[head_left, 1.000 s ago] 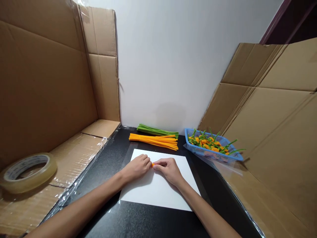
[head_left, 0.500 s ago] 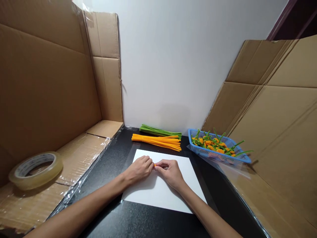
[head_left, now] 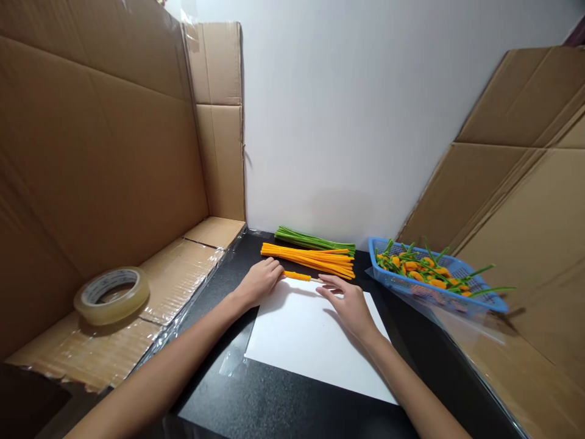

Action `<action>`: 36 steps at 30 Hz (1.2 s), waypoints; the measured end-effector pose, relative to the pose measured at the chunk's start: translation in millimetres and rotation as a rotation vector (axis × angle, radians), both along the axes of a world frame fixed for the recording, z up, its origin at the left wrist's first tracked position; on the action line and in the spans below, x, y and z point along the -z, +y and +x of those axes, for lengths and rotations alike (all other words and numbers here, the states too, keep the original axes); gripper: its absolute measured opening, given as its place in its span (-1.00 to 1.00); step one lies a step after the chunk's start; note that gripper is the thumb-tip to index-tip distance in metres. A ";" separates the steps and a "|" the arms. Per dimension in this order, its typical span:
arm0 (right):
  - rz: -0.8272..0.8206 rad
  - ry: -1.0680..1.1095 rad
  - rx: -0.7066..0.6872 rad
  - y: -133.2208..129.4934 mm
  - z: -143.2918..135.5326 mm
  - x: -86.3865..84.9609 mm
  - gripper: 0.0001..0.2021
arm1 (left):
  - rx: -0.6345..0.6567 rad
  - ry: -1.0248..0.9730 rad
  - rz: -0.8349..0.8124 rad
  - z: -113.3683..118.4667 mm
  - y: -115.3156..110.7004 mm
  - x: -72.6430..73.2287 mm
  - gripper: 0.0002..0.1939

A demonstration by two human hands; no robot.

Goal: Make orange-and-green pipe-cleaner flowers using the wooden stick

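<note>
My left hand (head_left: 264,283) is closed round the left end of an orange fuzzy pipe-cleaner coil (head_left: 297,276), which is wound on a thin pale stick (head_left: 314,280). The coil lies at the far edge of a white sheet (head_left: 315,335). At the stick's bare right end, my right hand (head_left: 350,305) has it between thumb and fingertips, the fingers loosely bent. Just beyond lies a bundle of orange pipe cleaners (head_left: 311,259), with a bundle of green pipe cleaners (head_left: 313,238) behind it.
To the right, a blue plastic basket (head_left: 496,302) holds several orange pieces with green stems. A roll of clear tape (head_left: 112,296) rests on the cardboard ledge (head_left: 183,271) at left. Cardboard panels (head_left: 100,152) flank the black tabletop (head_left: 247,390), with a white wall behind.
Both hands have moved away from me, to the sheet's far edge, and further apart. The orange coil on its stick now shows between them. The camera view has turned slightly left.
</note>
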State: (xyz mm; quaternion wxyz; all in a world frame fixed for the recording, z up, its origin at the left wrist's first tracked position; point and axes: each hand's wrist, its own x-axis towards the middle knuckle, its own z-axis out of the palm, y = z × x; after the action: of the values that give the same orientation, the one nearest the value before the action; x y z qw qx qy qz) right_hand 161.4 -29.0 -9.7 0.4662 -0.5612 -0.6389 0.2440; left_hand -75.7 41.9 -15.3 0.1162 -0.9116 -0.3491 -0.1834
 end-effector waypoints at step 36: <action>-0.171 0.121 -0.142 21.7 43.4 2.0 -0.60 | 0.009 0.111 -0.300 30.7 -26.5 -9.8 -0.72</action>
State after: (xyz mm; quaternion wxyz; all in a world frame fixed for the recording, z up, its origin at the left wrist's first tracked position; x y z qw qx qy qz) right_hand 204.8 -7.3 -11.8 0.4358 -0.5365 -0.6245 0.3636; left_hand -45.1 15.4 -5.5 -0.0027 -0.9290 -0.3616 -0.0789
